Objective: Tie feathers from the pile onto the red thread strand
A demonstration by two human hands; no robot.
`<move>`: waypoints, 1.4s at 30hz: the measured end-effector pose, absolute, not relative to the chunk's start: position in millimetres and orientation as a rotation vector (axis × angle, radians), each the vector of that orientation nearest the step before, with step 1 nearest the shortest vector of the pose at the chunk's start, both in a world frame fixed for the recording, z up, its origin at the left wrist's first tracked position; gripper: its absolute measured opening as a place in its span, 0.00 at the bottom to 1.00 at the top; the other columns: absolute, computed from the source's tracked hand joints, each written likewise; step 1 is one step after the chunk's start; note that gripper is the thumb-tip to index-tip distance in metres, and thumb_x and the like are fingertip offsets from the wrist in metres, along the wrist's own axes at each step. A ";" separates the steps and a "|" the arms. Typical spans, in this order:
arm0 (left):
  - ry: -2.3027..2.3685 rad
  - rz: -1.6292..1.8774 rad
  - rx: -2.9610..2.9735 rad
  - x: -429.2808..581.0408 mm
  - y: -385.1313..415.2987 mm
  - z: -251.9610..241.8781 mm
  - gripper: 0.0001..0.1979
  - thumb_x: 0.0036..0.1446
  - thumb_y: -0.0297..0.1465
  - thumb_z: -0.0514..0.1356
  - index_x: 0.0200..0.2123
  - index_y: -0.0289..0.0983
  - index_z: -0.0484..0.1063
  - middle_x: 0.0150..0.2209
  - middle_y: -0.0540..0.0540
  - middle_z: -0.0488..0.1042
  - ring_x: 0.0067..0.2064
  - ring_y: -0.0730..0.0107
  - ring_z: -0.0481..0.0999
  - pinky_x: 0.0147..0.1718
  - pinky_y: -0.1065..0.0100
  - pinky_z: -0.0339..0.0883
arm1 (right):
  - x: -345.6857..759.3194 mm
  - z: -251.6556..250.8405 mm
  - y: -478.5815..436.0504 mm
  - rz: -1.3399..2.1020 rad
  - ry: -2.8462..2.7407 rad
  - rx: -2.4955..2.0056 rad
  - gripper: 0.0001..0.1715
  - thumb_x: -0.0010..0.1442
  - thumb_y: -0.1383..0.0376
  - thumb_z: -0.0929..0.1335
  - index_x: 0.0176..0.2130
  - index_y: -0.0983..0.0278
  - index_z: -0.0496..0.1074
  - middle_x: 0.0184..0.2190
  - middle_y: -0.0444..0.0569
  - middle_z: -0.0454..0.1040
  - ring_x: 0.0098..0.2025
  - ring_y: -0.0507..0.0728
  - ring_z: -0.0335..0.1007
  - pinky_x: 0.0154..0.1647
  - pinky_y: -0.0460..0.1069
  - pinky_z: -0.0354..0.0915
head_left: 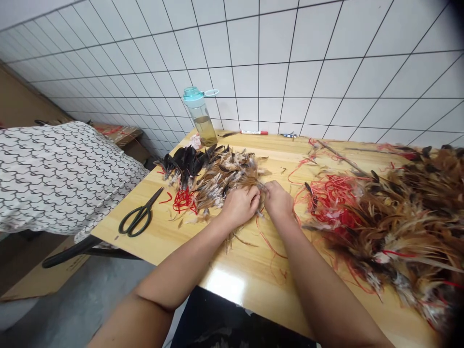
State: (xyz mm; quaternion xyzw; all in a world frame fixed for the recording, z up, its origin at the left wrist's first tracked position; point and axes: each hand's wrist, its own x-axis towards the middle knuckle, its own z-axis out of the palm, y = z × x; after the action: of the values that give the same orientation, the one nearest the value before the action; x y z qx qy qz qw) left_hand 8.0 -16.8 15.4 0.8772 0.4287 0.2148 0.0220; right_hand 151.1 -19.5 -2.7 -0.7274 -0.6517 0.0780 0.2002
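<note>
At the middle of a pale wooden table (174, 237), a person's left hand (241, 205) and right hand (278, 199) nearly meet over a small feather tuft (250, 180). Right fingertips appear pinched on its thin stem; left fingers are curled closed just beside it, though whether they also grip the tuft cannot be told. Its long axis slants from the right fingertips toward the table's far-left corner, and that line between the two hands looks to be what any next adjustment depends on. A brown feather pile (226, 174) lies just beyond the left hand, the nearer of the two. Scissors (139, 215) rest by the left edge, points toward the far edge. Past the right hand, a red string tangle (331, 193) adjoins a large feather heap (409, 227) at the table's right end.
</note>
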 end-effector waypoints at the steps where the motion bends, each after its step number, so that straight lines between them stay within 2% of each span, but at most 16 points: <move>1: 1.317 0.680 2.733 8.6 -18.0 16.0 0.07 0.60 0.28 0.52 0.33 0.38 0.70 0.31 0.45 0.74 0.32 0.68 0.72 0.31 0.67 0.61 | 150.1 -2.0 -20.3 0.178 -1.874 -2.059 0.16 0.65 0.64 0.58 0.41 0.56 0.74 0.41 0.47 0.75 0.32 0.54 0.68 0.26 0.49 0.51; 6: 1.254 0.722 2.917 7.1 -16.0 18.0 0.09 0.62 0.28 0.51 0.32 0.37 0.70 0.31 0.44 0.72 0.34 0.66 0.69 0.35 0.65 0.61 | 145.4 0.0 -23.4 -0.027 -2.116 -1.992 0.14 0.65 0.64 0.60 0.39 0.60 0.73 0.38 0.51 0.75 0.33 0.54 0.70 0.29 0.49 0.52; 10: 1.116 0.711 3.029 -1.2 -4.9 23.6 0.13 0.65 0.30 0.48 0.33 0.36 0.71 0.32 0.42 0.72 0.38 0.63 0.67 0.40 0.63 0.61 | 144.2 4.4 -26.2 -0.081 -2.240 -1.922 0.16 0.65 0.67 0.58 0.39 0.62 0.73 0.36 0.54 0.75 0.34 0.56 0.71 0.31 0.50 0.53; 16: 0.964 0.787 2.680 -25.9 19.4 32.7 0.12 0.63 0.29 0.51 0.33 0.36 0.73 0.35 0.44 0.76 0.38 0.66 0.70 0.43 0.64 0.62 | 144.5 7.6 -29.4 -0.023 -2.464 -1.551 0.20 0.64 0.69 0.57 0.47 0.60 0.73 0.41 0.52 0.75 0.35 0.56 0.69 0.33 0.50 0.55; 19: 0.884 0.789 2.401 -38.3 27.6 31.0 0.11 0.62 0.33 0.54 0.31 0.36 0.73 0.34 0.44 0.76 0.37 0.69 0.73 0.41 0.67 0.65 | 145.3 3.8 -26.0 0.155 -2.339 -1.452 0.19 0.61 0.71 0.58 0.41 0.59 0.74 0.41 0.49 0.75 0.37 0.55 0.69 0.33 0.49 0.56; 22: 0.820 0.825 2.220 -41.5 30.7 23.8 0.13 0.58 0.40 0.58 0.33 0.35 0.74 0.34 0.44 0.76 0.36 0.68 0.74 0.38 0.68 0.66 | 146.6 -3.6 -18.4 0.345 -2.083 -1.317 0.15 0.58 0.72 0.58 0.31 0.61 0.71 0.35 0.50 0.73 0.38 0.56 0.67 0.36 0.48 0.59; 25: 0.822 0.880 2.200 -33.6 29.9 14.7 0.16 0.58 0.43 0.58 0.32 0.35 0.74 0.32 0.44 0.76 0.35 0.67 0.74 0.38 0.68 0.67 | 146.4 -13.1 -10.9 0.591 -1.744 -1.180 0.13 0.59 0.66 0.59 0.24 0.61 0.64 0.26 0.46 0.65 0.31 0.54 0.63 0.33 0.48 0.59; 28: 0.921 0.946 2.311 -22.3 25.1 10.8 0.16 0.60 0.39 0.55 0.26 0.35 0.70 0.28 0.46 0.74 0.33 0.69 0.72 0.36 0.68 0.65 | 143.4 -20.7 -7.8 0.907 -1.391 -1.121 0.13 0.59 0.59 0.61 0.25 0.61 0.61 0.22 0.41 0.60 0.23 0.50 0.56 0.25 0.46 0.55; 30: 0.956 0.997 2.397 -16.5 19.4 12.3 0.15 0.60 0.36 0.55 0.24 0.35 0.68 0.26 0.47 0.72 0.32 0.69 0.70 0.35 0.68 0.63 | 140.5 -22.7 -8.4 1.019 -1.251 -1.106 0.14 0.58 0.56 0.62 0.25 0.61 0.61 0.20 0.39 0.59 0.21 0.49 0.53 0.24 0.46 0.53; 35: 0.858 1.076 2.557 -7.3 4.1 19.5 0.09 0.61 0.28 0.53 0.31 0.35 0.71 0.29 0.47 0.73 0.34 0.69 0.69 0.39 0.66 0.62 | 135.5 -20.9 -11.9 1.078 -1.129 -1.136 0.16 0.56 0.54 0.63 0.24 0.61 0.60 0.16 0.37 0.56 0.20 0.49 0.51 0.24 0.46 0.50; 39: 0.908 1.052 2.752 -4.8 0.1 19.2 0.12 0.63 0.28 0.50 0.29 0.35 0.69 0.29 0.45 0.71 0.35 0.66 0.66 0.40 0.64 0.61 | 135.6 -20.2 -11.4 1.015 -1.192 -1.249 0.15 0.58 0.58 0.61 0.23 0.60 0.58 0.17 0.38 0.55 0.21 0.51 0.52 0.25 0.46 0.51; 42: 0.966 0.999 2.882 -6.6 -0.1 16.9 0.11 0.63 0.27 0.50 0.29 0.35 0.68 0.29 0.44 0.71 0.35 0.65 0.66 0.39 0.63 0.61 | 137.0 -17.1 -13.9 0.712 -1.436 -1.442 0.12 0.59 0.65 0.59 0.23 0.61 0.59 0.22 0.43 0.62 0.27 0.53 0.58 0.30 0.47 0.54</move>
State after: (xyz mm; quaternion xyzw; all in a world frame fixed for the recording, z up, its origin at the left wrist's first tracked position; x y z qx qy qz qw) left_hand -6.6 -0.1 16.9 0.9005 0.3017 0.3120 -0.0291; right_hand 137.0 -13.9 -17.1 -0.5893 -0.5867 0.2909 0.4732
